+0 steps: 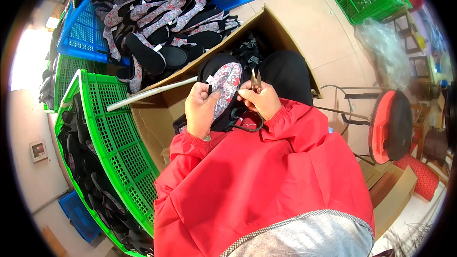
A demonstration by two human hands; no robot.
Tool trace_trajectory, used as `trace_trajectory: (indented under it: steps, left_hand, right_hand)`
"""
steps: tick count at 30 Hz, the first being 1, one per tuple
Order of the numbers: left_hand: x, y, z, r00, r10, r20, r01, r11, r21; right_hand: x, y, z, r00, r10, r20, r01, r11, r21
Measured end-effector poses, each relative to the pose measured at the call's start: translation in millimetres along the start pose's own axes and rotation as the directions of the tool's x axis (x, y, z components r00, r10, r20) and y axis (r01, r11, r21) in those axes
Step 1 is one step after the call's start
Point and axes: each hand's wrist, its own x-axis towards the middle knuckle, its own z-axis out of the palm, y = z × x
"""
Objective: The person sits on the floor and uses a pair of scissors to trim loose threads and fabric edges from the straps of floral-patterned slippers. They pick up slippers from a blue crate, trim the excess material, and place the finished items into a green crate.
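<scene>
My left hand (199,110) is closed on a floral slipper (226,84), its thumb on the patterned grey, red and white face. A small white tag sticks out at the slipper's left edge. My right hand (263,100) is closed around small scissors (256,81), whose blades point away from me and stand slightly apart. The thumb and fingertips of that hand are pinched close to the slipper's right edge; whether they hold a thread is too small to tell. Both hands are above my lap, over dark trousers (285,74).
A cardboard box (154,119) surrounds my legs, with a pale rod (152,93) across it. Ahead, a blue crate (85,33) overflows with slippers (162,14). A green crate (112,128) of dark slippers stands left. To the right are a round red-and-black stool (392,126) and clear plastic (383,50).
</scene>
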Motion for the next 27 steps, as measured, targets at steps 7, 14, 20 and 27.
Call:
trace_trajectory:
  steps: [7, 14, 20, 27]
  left_hand:
    - [1.4, 0.5, 0.6, 1.000, -0.003, 0.019, 0.004, 0.996, -0.090]
    - [1.7, 0.5, -12.5, 0.999, 0.001, 0.034, 0.000, 1.000, -0.012]
    - [-0.7, 29.7, -48.4, 0.811, 0.483, 0.329, -0.581, 0.606, 0.543]
    - [12.4, 40.0, -66.8, 0.652, 0.540, 0.533, -0.736, 0.621, 0.270]
  right_hand:
    - [4.0, 9.4, -3.9, 0.999, 0.001, 0.032, -0.003, 0.997, 0.071]
    - [1.3, 5.8, 2.5, 0.999, 0.026, -0.027, -0.023, 0.995, 0.097]
    - [7.8, 3.8, -13.9, 0.989, 0.024, -0.145, -0.004, 0.990, 0.139]
    - [9.8, 11.5, -13.2, 0.994, 0.008, -0.113, 0.011, 0.986, 0.165]
